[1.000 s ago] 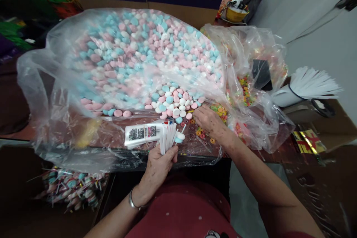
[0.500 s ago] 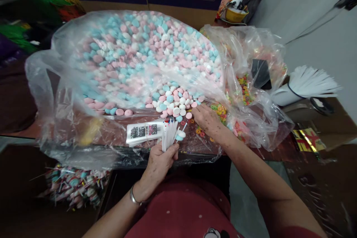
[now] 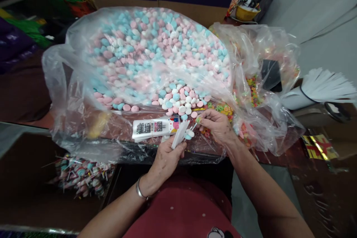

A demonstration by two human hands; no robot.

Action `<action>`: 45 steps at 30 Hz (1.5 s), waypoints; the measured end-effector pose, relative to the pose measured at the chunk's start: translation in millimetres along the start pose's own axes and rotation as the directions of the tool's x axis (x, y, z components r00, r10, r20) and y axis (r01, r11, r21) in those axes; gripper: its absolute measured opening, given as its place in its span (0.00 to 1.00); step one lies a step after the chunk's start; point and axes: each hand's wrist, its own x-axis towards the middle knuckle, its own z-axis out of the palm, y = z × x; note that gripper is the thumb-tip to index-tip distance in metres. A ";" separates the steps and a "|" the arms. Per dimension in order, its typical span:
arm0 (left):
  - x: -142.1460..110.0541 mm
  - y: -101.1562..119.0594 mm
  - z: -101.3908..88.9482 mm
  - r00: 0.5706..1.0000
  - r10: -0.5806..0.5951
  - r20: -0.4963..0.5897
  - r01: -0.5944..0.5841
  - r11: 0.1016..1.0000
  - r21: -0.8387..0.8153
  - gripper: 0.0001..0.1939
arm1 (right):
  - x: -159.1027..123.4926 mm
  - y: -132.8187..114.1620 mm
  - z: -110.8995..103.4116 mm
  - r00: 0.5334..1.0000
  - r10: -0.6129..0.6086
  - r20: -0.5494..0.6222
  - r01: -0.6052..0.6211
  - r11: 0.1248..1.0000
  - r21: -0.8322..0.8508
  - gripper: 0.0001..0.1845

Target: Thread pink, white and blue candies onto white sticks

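My left hand is closed round a bundle of thin white sticks. One stick carries white and light-blue candies and leans out to the right of the bundle. My right hand pinches a small green candy ring near the tip of that stick; the two look apart. Just left of the sticks lies a stack of printed clear plastic bags. Loose pink, white and blue candies spill from the big clear bag in front of me. Colourful candy rings lie behind my right hand.
A cardboard box stands at the back. An open box at lower left holds wrapped candy sticks. On the right are a dark flat object, a bunch of white strips and a yellow bowl.
My right hand has come back from the candies toward the sticks and now shows a green candy ring in its fingertips. My left hand still grips the sticks, now tilted more; the view has shifted.
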 end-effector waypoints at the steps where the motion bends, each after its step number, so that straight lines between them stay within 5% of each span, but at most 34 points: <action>1: 0.0 0.2 -0.3 1.000 0.002 -0.001 -0.002 1.000 0.004 0.13 | -0.2 0.8 1.7 1.000 -0.005 0.002 0.005 1.000 0.007 0.13; 5: 0.8 -1.5 -1.0 1.000 0.005 0.004 -0.005 1.000 0.001 0.13 | -3.3 4.5 5.4 0.997 -0.081 0.007 0.082 0.996 -0.033 0.11; 8: 1.6 -4.0 -1.4 1.000 -0.004 -0.007 0.004 1.000 0.013 0.12 | -8.9 5.9 5.1 0.968 -0.247 0.033 0.248 0.946 -0.209 0.06; 13: -0.1 -4.6 -2.5 1.000 0.013 0.002 -0.013 0.999 0.043 0.14 | -18.4 5.2 4.8 0.868 -0.481 0.122 0.459 0.685 -0.565 0.07; 18: -2.0 -6.7 -1.9 0.999 0.051 0.003 -0.051 0.998 0.028 0.14 | -21.5 7.6 7.9 0.829 -0.527 0.186 0.509 0.575 -0.640 0.09; 24: -2.5 -11.7 -1.4 0.998 0.054 -0.038 -0.052 0.997 0.049 0.14 | -27.8 13.8 17.3 0.669 -0.645 0.370 0.677 0.322 -0.662 0.12; 29: -3.9 -13.6 -0.5 0.996 0.007 -0.088 -0.007 1.000 -0.001 0.16 | -32.3 3.7 18.8 0.738 -0.509 0.442 0.663 0.429 -0.614 0.14; 33: -6.1 -7.9 0.5 0.993 -0.071 -0.097 0.062 0.994 -0.091 0.19 | -12.7 -11.7 12.8 0.894 -0.415 0.171 0.385 0.514 -0.767 0.14; 35: -8.3 -4.4 -0.7 0.992 -0.091 -0.084 0.084 0.993 -0.080 0.20 | 4.6 -16.0 13.1 0.908 -0.408 0.095 0.279 0.421 -0.863 0.11; 38: -11.8 -2.8 -4.0 0.992 -0.112 -0.065 0.107 0.992 -0.065 0.22 | 29.1 -15.8 21.7 0.939 -0.312 0.147 0.222 0.218 -0.950 0.09; 40: -12.9 -3.7 -5.7 0.991 -0.112 -0.072 0.108 0.992 -0.060 0.22 | 40.3 -13.6 29.4 0.955 -0.246 0.164 0.206 0.157 -0.966 0.09; 42: -12.9 -4.7 -6.4 0.991 -0.112 -0.077 0.107 0.992 -0.065 0.22 | 46.8 -12.8 34.1 0.968 -0.198 0.154 0.191 0.181 -0.965 0.07; 45: -11.5 -4.4 -6.3 0.988 -0.139 -0.072 0.129 0.984 -0.122 0.20 | 50.0 -17.5 30.4 0.989 -0.130 0.075 0.117 0.353 -0.928 0.05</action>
